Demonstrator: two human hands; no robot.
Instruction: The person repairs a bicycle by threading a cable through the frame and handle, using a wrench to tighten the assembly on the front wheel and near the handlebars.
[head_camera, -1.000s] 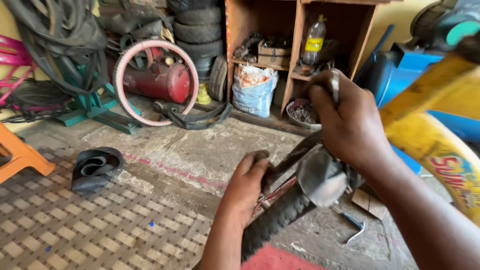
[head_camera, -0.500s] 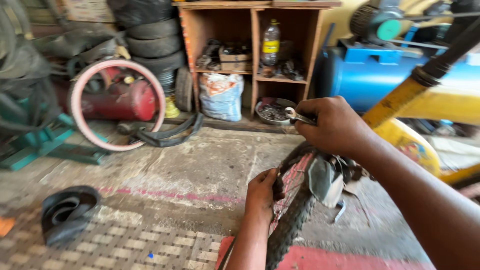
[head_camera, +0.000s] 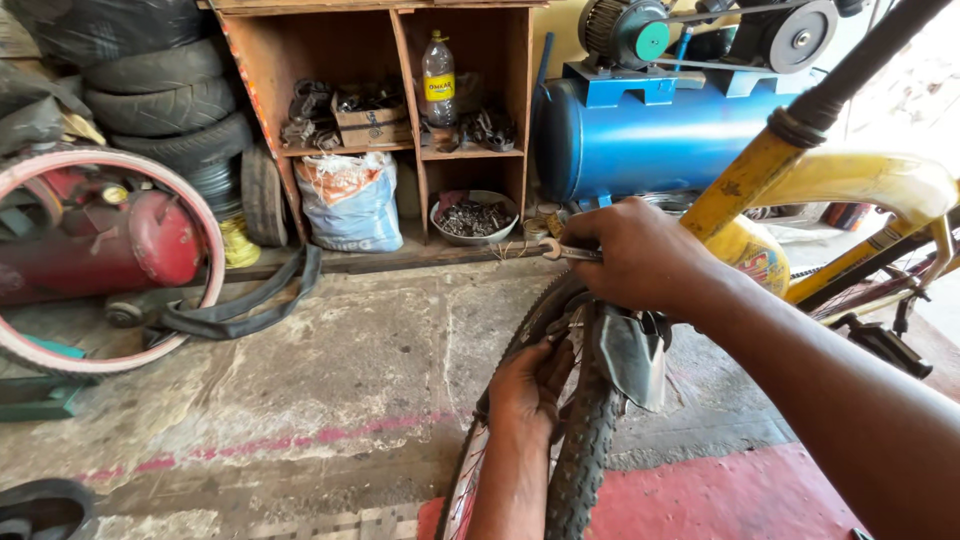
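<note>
Right hand (head_camera: 640, 255) is clamped around a small metal wrench (head_camera: 565, 251), only the tool's tip poking out past the knuckles toward the shelf. That grip is tight and full-fisted, sitting right over the top of the bicycle wheel (head_camera: 575, 450). Just below it, the left hand (head_camera: 525, 385) has its fingers curled in against the rim side of the tyre, pinching something there; what exactly it holds is hidden behind the fingers.

To do this well, I'd say the lower hand should brace the wheel firmly so it can't twist, while the wrench hand turns in short, square strokes with the tool seated flat on the fastener; a slipped wrench here would likely skin knuckles on the mudguard (head_camera: 630, 355) edge.

The wheel itself: black knobbly tyre, worn and dusty, running down from the grip to the bottom of the view, with a dull grey mudguard flap hanging just right of it. The yellow bicycle frame (head_camera: 790, 185) rises up and right behind the wrench hand.

Further out from the grip, a blue compressor tank (head_camera: 620, 135) sits beyond, a wooden shelf unit (head_camera: 400, 150) to the left of that, then a red-rimmed loose wheel (head_camera: 205, 260) far left on the concrete floor (head_camera: 350, 370).
</note>
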